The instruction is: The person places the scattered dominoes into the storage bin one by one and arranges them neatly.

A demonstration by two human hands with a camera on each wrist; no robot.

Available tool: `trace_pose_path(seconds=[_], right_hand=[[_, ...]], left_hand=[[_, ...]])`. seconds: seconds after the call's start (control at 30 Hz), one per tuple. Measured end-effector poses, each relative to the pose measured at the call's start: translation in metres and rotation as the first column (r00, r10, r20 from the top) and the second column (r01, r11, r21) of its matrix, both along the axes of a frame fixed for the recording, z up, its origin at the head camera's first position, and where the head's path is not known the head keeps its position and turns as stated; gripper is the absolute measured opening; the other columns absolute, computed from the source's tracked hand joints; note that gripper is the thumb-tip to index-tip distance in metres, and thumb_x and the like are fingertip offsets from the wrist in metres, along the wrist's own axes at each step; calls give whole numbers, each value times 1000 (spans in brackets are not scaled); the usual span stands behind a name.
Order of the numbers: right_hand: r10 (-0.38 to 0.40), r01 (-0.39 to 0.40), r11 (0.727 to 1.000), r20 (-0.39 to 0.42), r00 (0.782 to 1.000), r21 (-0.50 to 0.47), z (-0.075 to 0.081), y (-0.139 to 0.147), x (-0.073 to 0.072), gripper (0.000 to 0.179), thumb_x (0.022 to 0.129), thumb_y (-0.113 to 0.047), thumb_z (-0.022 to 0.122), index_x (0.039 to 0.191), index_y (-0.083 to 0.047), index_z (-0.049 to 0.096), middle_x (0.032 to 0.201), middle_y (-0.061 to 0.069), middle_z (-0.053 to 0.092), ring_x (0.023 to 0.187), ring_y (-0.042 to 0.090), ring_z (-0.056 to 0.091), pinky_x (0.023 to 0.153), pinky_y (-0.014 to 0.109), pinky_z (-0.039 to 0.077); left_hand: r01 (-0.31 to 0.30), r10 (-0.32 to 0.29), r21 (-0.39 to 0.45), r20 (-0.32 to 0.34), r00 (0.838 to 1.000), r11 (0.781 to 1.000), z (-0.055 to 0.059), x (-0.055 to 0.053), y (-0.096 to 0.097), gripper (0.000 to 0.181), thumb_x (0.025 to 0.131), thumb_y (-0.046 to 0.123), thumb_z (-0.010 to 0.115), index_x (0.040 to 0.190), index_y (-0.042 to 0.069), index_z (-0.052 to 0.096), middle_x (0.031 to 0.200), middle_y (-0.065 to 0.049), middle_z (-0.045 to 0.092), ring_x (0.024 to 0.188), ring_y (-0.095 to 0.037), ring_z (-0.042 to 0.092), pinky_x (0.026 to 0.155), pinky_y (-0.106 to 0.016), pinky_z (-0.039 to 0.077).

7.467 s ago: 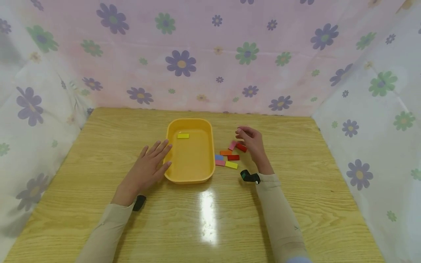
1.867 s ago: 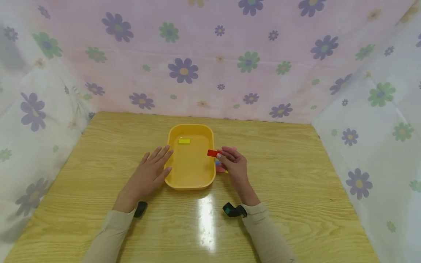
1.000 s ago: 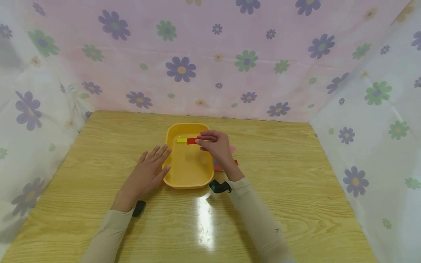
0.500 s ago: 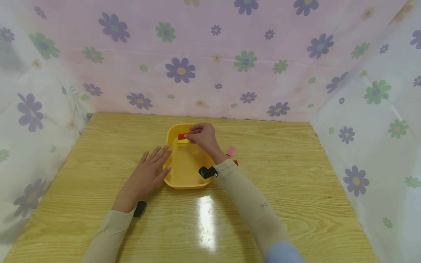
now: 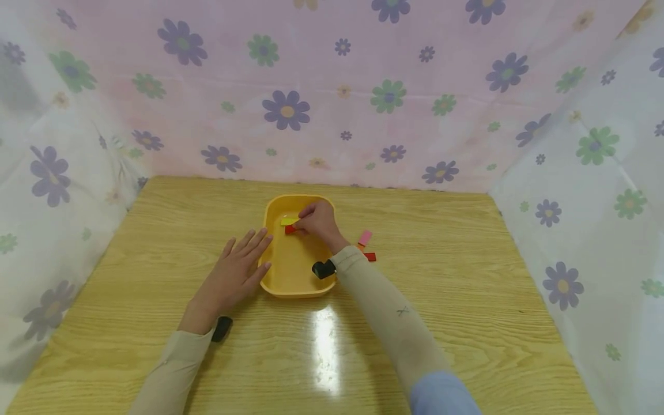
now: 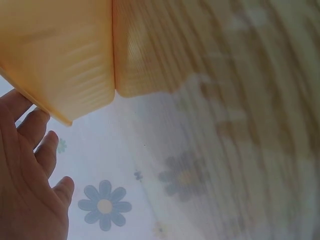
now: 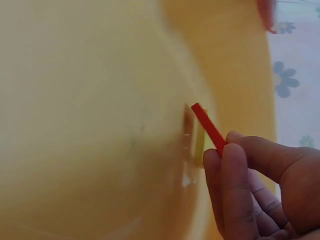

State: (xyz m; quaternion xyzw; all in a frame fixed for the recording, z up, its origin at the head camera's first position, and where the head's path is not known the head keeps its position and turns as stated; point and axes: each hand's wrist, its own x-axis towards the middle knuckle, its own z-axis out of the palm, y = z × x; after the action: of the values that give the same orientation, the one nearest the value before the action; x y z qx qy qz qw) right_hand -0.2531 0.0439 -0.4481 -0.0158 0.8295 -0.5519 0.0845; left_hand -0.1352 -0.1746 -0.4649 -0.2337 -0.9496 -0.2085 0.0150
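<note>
Inside the yellow tray, my right hand pinches a red block between thumb and fingertips. The right wrist view shows this red block held tilted by one end, above the tray floor. Just beyond it, a yellow block lies on the tray floor, partly covered by the fingers in the head view. My left hand rests at the tray's left rim with its fingers straight; in the left wrist view the fingertips touch the outside of the tray wall.
Right of the tray, a pink block and another red block lie on the wooden table. A bit of orange shows between them; my right forearm hides the others. A flowered curtain surrounds the table.
My right hand took a red block from the pile and carried it left into the tray. Over the last half second the block came nearer, in front of the yellow one. The left hand stays put.
</note>
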Motion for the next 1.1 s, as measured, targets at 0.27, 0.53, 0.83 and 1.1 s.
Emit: trace_pose_path(seconds=[0.27, 0.53, 0.83, 1.1], right_hand=[[-16, 16, 991, -1, 1000, 134, -4, -3, 0, 19, 75, 1, 86, 87, 8, 74, 77, 18, 72, 46, 10, 59, 52, 22, 54], [-106, 100, 980, 27, 994, 173, -4, -7, -4, 20, 73, -3, 89, 85, 6, 76, 75, 18, 75, 50, 17, 67, 49, 21, 53], [-107, 103, 983, 20, 994, 153, -9, -10, -4, 23, 74, -5, 90, 88, 6, 76, 75, 17, 74, 48, 12, 63, 53, 22, 55], [-93, 89, 981, 13, 996, 174, -12, -12, -4, 24, 74, -7, 90, 89, 5, 77, 73, 17, 74, 52, 17, 67, 54, 23, 55]], left_hand=[[-2, 2, 3, -10, 1000, 1000, -2, -2, 1, 63, 108, 41, 46, 161, 13, 30, 168, -5, 24, 156, -34, 20, 122, -64, 11], [11, -10, 24, -37, 999, 1000, -2, -2, 2, 62, 108, 42, 45, 161, 13, 31, 168, -7, 26, 155, -35, 22, 122, -64, 12], [10, -10, 9, -7, 1000, 1000, 0, -1, 0, 62, 109, 40, 45, 162, 13, 29, 169, -6, 22, 156, -35, 20, 123, -64, 11], [4, -4, 15, 1, 1000, 1000, 1, 0, 1, 62, 108, 39, 46, 162, 13, 29, 169, -7, 23, 156, -35, 20, 123, -63, 10]])
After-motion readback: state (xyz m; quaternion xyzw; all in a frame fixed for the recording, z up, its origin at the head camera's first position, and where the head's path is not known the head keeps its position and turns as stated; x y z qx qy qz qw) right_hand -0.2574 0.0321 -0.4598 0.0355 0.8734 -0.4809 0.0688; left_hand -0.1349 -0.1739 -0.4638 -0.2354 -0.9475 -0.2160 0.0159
